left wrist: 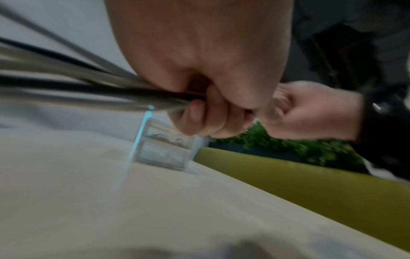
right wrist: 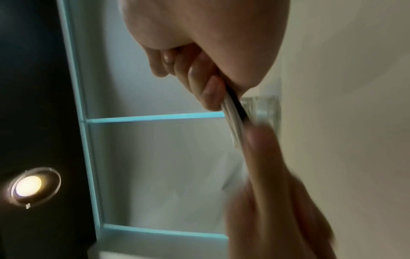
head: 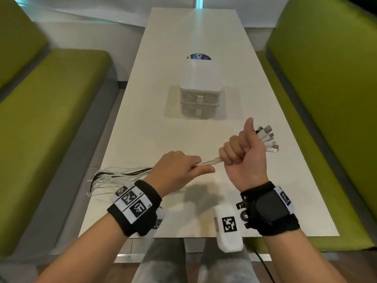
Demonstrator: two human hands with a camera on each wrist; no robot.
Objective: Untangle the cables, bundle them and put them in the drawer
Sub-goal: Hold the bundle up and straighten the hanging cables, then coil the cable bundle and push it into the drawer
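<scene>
Several white cables and a black one form one bundle [head: 210,161] stretched between my hands above the table. My right hand [head: 242,154] grips the bundle in a fist, thumb up, and the white plug ends [head: 267,138] fan out beyond it to the right. My left hand [head: 181,170] holds the bundle a little to the left, fingers curled round it [left wrist: 199,112]. The loose far ends [head: 106,178] trail left over the table edge. In the right wrist view the cables [right wrist: 233,112] run out from under my curled fingers. The small white drawer unit [head: 200,94] stands mid-table, both drawers closed.
A long white table [head: 204,37] runs away from me between two green benches [head: 51,111] [head: 326,78]. A round blue sticker [head: 199,56] lies behind the drawer unit. A white tagged device [head: 228,227] hangs by my right wrist at the near edge.
</scene>
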